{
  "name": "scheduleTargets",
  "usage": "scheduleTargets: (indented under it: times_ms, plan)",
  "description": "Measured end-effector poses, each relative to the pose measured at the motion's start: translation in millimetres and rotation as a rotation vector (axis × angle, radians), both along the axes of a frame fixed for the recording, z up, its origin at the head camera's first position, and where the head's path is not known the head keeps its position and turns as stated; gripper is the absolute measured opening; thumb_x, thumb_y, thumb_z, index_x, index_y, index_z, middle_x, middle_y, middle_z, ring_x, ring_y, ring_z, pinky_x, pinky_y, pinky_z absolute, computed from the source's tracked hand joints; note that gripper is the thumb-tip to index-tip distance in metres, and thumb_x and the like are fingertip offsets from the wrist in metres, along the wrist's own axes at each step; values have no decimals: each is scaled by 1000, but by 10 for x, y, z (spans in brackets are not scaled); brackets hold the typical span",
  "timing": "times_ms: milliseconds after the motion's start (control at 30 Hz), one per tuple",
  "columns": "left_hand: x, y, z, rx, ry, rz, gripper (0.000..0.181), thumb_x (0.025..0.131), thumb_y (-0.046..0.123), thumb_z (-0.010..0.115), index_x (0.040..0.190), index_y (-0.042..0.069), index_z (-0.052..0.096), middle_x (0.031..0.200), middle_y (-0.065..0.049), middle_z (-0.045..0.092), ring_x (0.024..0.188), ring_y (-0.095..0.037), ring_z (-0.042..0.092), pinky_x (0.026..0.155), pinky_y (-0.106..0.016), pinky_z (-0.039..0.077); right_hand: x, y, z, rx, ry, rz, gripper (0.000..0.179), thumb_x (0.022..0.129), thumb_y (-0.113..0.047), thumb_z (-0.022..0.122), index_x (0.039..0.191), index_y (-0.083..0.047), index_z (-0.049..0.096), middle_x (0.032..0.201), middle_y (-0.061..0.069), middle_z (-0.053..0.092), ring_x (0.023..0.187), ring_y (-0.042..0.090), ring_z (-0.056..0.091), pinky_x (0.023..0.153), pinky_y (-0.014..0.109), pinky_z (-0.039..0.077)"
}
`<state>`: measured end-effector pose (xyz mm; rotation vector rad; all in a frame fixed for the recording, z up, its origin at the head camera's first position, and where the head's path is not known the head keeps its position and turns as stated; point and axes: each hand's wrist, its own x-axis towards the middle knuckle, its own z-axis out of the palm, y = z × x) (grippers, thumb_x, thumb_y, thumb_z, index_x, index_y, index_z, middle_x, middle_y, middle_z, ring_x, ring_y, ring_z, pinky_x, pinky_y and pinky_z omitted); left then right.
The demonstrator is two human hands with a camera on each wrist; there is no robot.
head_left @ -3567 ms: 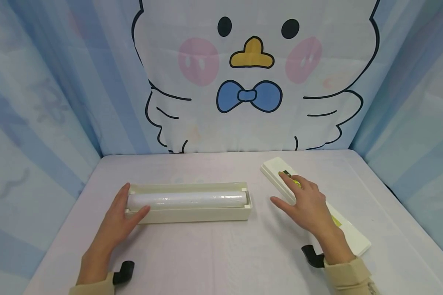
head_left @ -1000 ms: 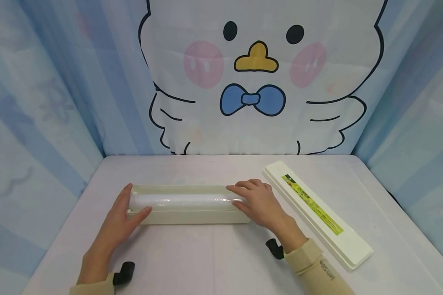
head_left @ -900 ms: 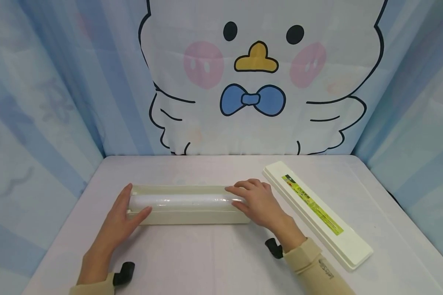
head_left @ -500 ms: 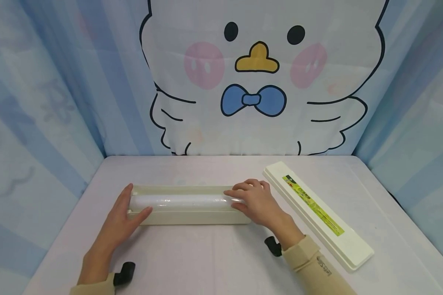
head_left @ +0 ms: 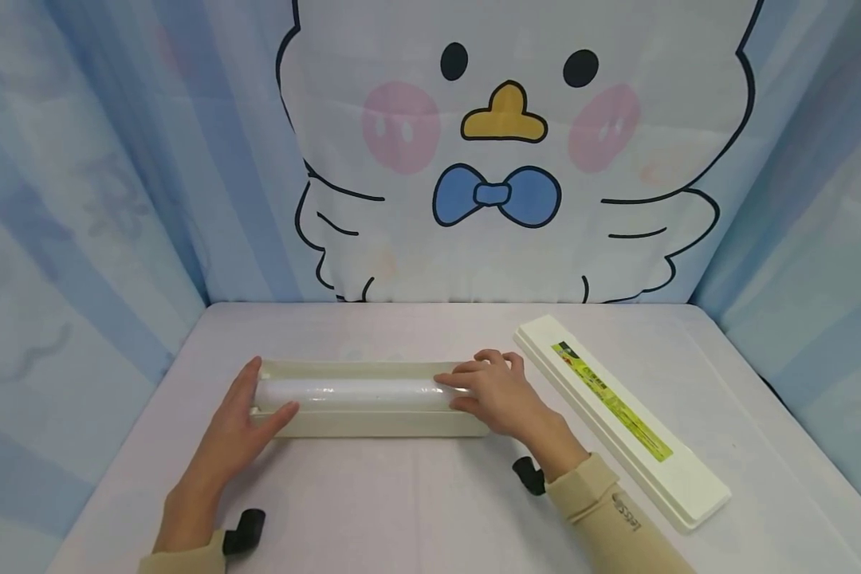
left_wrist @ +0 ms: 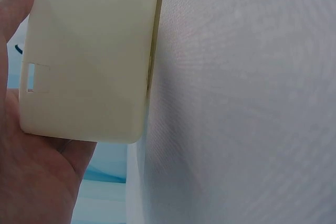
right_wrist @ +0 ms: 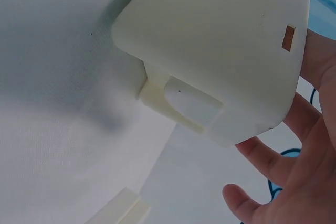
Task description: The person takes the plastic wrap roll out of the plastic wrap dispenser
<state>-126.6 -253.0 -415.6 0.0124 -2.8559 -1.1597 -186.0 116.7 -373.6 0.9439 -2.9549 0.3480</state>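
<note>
A cream box [head_left: 383, 425] is held at its left end by the left grip [head_left: 237, 430]; the roll inside [head_left: 359, 393] is touched at its right end by the right grip [head_left: 502, 397]. A labelled cover [head_left: 621, 420] is laid slantwise near the right edge of the bench [head_left: 395, 510].

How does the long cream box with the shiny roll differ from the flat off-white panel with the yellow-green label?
The box is deep and holds the roll; the panel is thin. The box lies crosswise; the panel slants. The left hand and right hand are at the box, not the panel. Both are long and pale.
</note>
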Motion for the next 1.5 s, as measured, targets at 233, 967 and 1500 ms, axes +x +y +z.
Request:
scheduleTargets:
  times_ms: [233, 967, 1500]
  plan:
    - [-20, -1, -5, -1, -6, 1, 102, 95, 49, 66, 160, -2, 5, 164, -29, 8, 148, -49, 11, 114, -67, 16, -12, -18, -5, 2, -3, 8, 44, 91, -23, 77, 134, -28, 69, 128, -1, 68, 130, 38, 46, 100, 64, 32]
    - [-23, -14, -12, 1, -5, -2, 102, 95, 50, 66, 160, -2, 6, 164, -29, 8, 148, -49, 11, 114, -67, 16, 1, -9, -67, -45, 94, 100, 44, 94, -15, 72, 137, -19, 64, 124, 3, 65, 116, 27, 58, 105, 64, 28]
    - [-28, -13, -4, 0, -3, -1, 102, 95, 49, 67, 160, -3, 6, 164, -29, 9, 148, -50, 12, 114, -68, 16, 21, 16, 27, -135, 31, 146, 42, 100, -5, 61, 142, -13, 60, 126, 8, 58, 115, 31, 53, 103, 49, 43]
